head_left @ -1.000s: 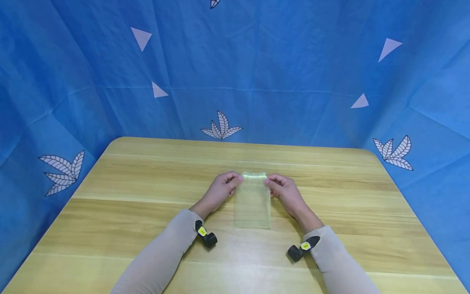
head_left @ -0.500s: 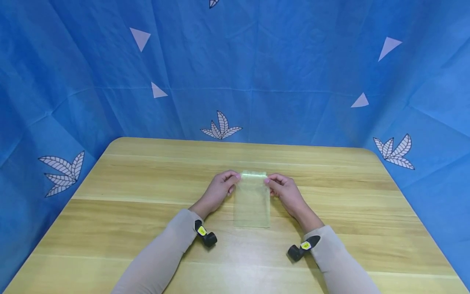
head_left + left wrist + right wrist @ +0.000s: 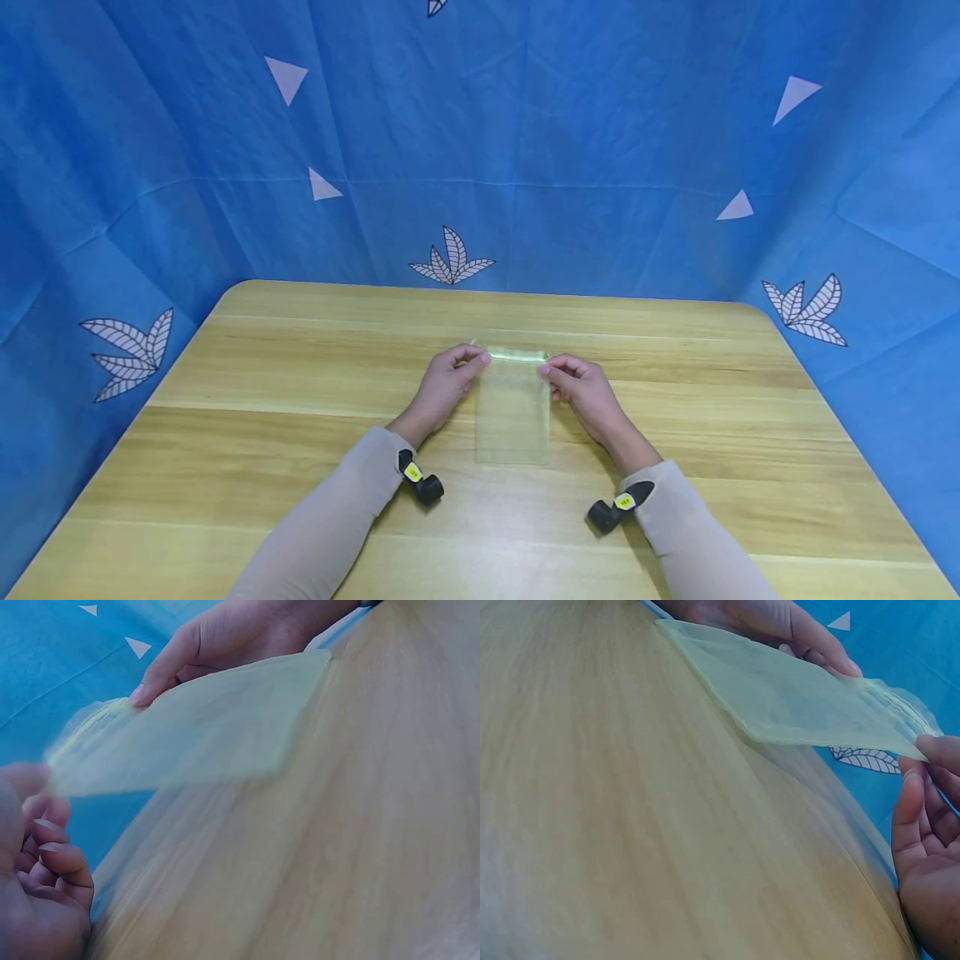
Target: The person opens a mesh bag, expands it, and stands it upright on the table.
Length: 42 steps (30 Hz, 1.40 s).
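Observation:
A sheer pale yellow-green organza drawstring bag (image 3: 513,417) hangs spread between both hands in the head view, its gathered top edge away from the body. The left hand (image 3: 448,379) pinches the top left corner between thumb and fingers. A small pale end sticks up beside those fingers. At the opposite corner, the right hand (image 3: 581,387) pinches the bag between thumb and index finger. In the right wrist view, the bag (image 3: 780,697) slants up from the wood toward the fingers, its mouth band slightly ruffled. The left wrist view has the same bag (image 3: 217,731) looking flat, with nothing visible inside.
The wooden table (image 3: 300,467) extends around both forearms to its rounded far corners. Behind it hangs a blue cloth (image 3: 600,150) with white triangles and leaf prints. Black wrist cameras sit on both sleeves.
The left hand has shifted slightly left and away from the body. The bag's gathered top has spread wider and straighter, while the right hand has stayed nearly in place.

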{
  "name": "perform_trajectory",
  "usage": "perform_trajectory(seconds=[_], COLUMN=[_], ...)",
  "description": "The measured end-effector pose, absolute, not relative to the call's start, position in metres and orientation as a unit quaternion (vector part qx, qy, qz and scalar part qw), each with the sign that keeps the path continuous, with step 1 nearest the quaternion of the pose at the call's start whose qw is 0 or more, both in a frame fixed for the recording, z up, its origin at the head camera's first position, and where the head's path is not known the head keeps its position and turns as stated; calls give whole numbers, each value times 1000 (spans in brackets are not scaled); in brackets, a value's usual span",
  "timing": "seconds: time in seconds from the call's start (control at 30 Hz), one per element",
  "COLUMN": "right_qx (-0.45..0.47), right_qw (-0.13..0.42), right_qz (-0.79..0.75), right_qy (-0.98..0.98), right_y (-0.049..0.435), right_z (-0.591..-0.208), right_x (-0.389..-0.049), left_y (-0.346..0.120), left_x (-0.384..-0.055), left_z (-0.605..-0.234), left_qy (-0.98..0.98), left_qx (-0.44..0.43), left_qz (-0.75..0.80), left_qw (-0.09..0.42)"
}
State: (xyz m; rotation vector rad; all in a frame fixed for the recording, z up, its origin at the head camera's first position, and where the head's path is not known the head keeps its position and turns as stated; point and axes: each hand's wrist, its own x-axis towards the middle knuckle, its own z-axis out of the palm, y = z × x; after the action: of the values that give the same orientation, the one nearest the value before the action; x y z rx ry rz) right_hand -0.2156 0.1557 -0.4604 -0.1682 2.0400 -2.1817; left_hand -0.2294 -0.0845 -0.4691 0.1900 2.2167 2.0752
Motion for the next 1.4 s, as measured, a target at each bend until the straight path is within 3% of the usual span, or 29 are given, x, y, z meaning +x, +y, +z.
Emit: perform_trajectory(seconds=[0.57,0.97,1.4], right_qx=[-52,-75,-63], right_qw=[56,69,-5], right_qz=[-731,-739,-703], right_qy=[678,666,708], right_y=[155,156,154], right_z=[-460,-462,-462], right_x=[-215,-215,-216], left_y=[-83,-84,-82], left_x=[-230,-234,-230], left_z=[-469,-475,-471], left_qy=[747,740,747], left_qx=[66,57,73], left_qz=[662,670,661], left_qw=[-2,-2,-7])
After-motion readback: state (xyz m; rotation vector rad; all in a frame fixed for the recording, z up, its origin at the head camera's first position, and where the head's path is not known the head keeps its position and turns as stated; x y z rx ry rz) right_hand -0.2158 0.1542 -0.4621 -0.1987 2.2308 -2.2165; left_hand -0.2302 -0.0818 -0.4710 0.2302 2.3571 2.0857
